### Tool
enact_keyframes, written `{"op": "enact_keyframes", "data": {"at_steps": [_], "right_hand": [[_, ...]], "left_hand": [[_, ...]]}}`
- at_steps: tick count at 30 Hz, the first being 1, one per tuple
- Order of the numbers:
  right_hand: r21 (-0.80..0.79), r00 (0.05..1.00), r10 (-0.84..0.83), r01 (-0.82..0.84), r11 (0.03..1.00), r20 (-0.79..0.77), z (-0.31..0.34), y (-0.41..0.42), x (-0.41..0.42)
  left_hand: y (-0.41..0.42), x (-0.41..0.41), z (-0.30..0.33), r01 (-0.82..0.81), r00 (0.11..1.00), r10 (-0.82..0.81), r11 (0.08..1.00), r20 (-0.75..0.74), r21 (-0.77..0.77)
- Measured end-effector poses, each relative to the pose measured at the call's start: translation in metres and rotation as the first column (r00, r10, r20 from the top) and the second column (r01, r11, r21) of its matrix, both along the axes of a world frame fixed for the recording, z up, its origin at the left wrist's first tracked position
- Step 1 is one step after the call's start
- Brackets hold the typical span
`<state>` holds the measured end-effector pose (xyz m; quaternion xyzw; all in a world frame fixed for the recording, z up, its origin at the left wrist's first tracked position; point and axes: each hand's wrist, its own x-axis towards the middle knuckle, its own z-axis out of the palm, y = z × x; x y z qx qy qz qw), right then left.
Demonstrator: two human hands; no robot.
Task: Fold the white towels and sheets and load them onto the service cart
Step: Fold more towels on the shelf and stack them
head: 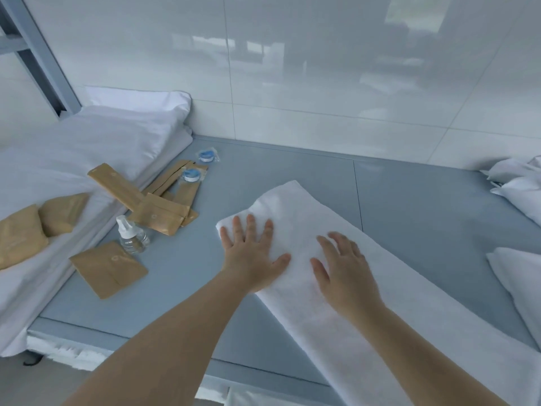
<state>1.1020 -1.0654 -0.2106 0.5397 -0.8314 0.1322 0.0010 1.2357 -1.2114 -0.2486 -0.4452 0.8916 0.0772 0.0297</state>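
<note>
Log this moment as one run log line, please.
step: smoothing | left hand: flat on towel | right hand: flat on towel | surface: grey table

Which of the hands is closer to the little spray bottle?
The left hand. It presses flat on the towel's left end, just right of the spray bottle. The right hand lies flat farther right on the towel.

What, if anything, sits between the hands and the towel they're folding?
Nothing. The left hand and right hand lie flat, fingers spread, directly on the white towel on the grey table. The spray bottle and brown packets lie apart, left of it. No cart is in view.
</note>
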Motion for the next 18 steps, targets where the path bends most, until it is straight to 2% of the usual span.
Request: {"op": "enact_keyframes", "data": {"at_steps": [3,6,11,15,18], "right_hand": [[-0.054,0.958,0.285,-0.283,0.957,0.035,0.002,-0.056,-0.006],[0.053,0.922,0.383,-0.386,0.921,0.057,-0.006,-0.111,-0.015],[0.244,0.969,0.248,-0.244,0.939,0.012,-0.031,-0.135,-0.048],[0.346,0.999,0.051,-0.049,0.937,0.003,-0.024,-0.126,-0.094],[0.388,0.987,-0.034,0.093,0.917,-0.156,-0.015,-0.123,-0.108]], "left_hand": [[-0.024,-0.004,0.003,0.129,0.992,-0.129,0.991,-0.009,0.020],[-0.044,-0.009,0.003,0.183,0.981,-0.181,0.983,-0.065,0.025],[-0.064,-0.016,0.000,0.187,0.981,-0.188,0.982,-0.050,-0.013],[-0.075,-0.027,0.007,0.167,0.986,-0.166,0.983,-0.028,0.071],[-0.080,-0.039,0.010,0.120,0.993,-0.117,0.986,-0.027,0.115]]}}
